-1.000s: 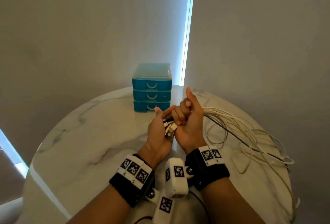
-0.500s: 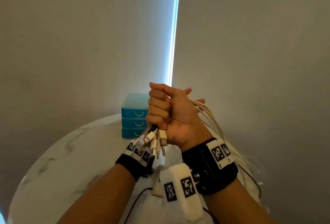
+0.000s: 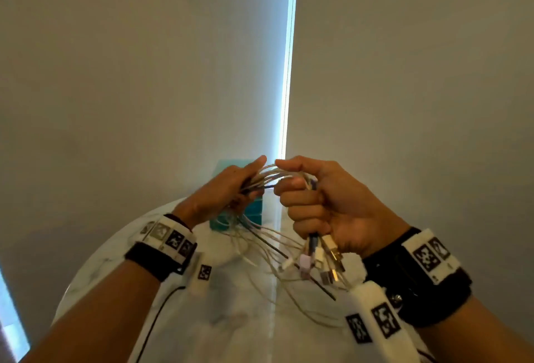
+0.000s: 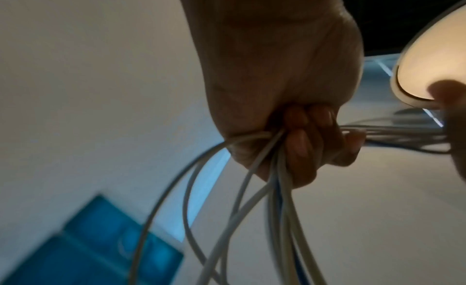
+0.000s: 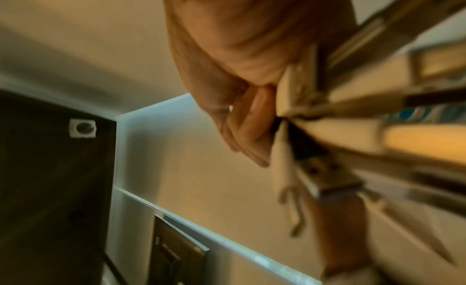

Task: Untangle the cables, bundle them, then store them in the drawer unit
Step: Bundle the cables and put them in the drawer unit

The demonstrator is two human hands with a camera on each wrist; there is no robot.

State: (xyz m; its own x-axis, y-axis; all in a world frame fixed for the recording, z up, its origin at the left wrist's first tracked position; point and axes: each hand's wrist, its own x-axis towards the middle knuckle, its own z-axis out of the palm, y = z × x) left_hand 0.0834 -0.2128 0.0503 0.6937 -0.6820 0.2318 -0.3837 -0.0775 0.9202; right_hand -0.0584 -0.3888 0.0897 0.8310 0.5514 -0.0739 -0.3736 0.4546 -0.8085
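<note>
Both hands hold a bunch of white cables (image 3: pixel 268 179) with one dark cable up above the round marble table (image 3: pixel 219 313). My right hand (image 3: pixel 318 203) grips the bunch in a fist, and the plug ends (image 3: pixel 326 261) hang below it. My left hand (image 3: pixel 228 189) curls round the cables (image 4: pixel 254 169) a short way along, and the loose lengths droop from it to the table. The teal drawer unit (image 3: pixel 254 212) stands at the table's far edge, mostly hidden behind my left hand. In the right wrist view the plugs (image 5: pixel 353 129) fill the right side, blurred.
Grey walls meet in a corner behind the table, with a bright strip of light (image 3: pixel 289 73) running up it. A black lead (image 3: pixel 156 322) from my left wristband trails across the tabletop. The drawer unit (image 4: pixel 100 249) shows blurred at the lower left of the left wrist view.
My hands were clasped together on the bunch; now the left has slid away to the left along the cables. The view has tipped up further.
</note>
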